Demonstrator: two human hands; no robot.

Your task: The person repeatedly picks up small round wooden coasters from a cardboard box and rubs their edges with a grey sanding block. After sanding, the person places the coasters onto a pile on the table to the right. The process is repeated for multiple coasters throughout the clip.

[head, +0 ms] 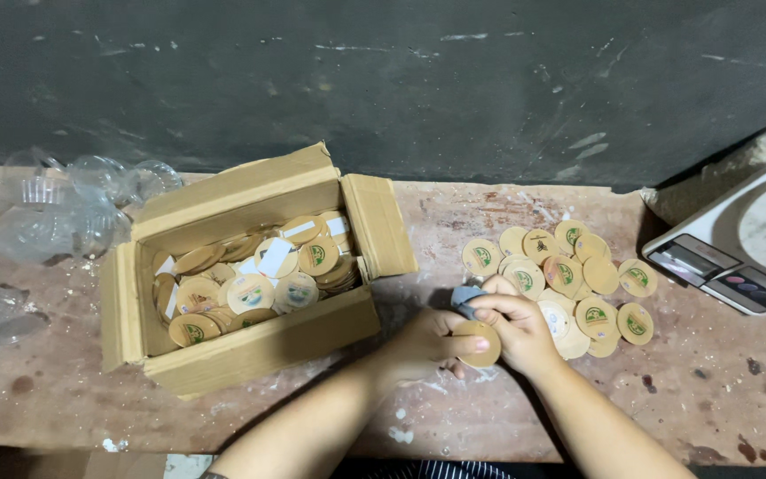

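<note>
Here: round tan disc (479,342), plain face up, pinched by left hand (425,341) and right hand (518,328); edges finger-hidden; blue scrap (465,295) unclear.

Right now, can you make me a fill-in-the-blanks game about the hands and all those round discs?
1. Both hands, left hand and right hand, hold one round ____ between them.
2. Many more discs lie in an open cardboard ____ on the left.
3. The loose pile of discs lies on the table, to the ____ of the hands.
4. At the far right edge stands a white ____.

Missing words: disc; box; right; scale
</note>
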